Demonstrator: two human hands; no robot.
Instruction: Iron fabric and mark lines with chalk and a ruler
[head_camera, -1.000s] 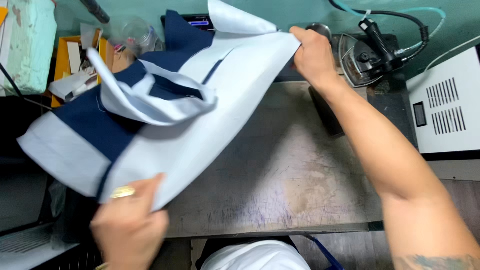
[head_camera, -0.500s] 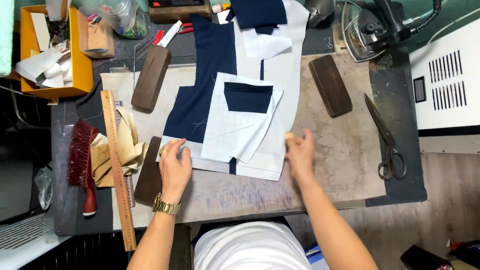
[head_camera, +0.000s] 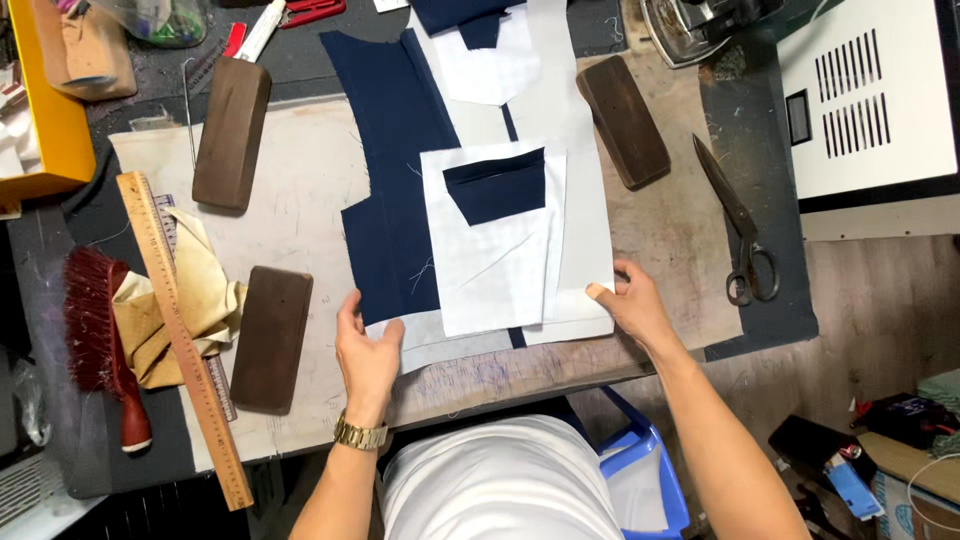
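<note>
Hands bracket near edge of our garment panel (head_camera: 480, 240): left hand (head_camera: 368, 350) flat, fingers spread on left corner; right hand (head_camera: 628, 305) pinches right corner; long axis runs away from us.

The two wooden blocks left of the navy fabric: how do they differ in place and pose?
The upper wooden block lies farther from the person, beside the navy fabric panel; the lower wooden block lies near the table's front edge, between the wooden ruler and the left hand. The upper one looks a lighter brown; the lower one darker. Both are rounded, lying flat, and untouched.
</note>
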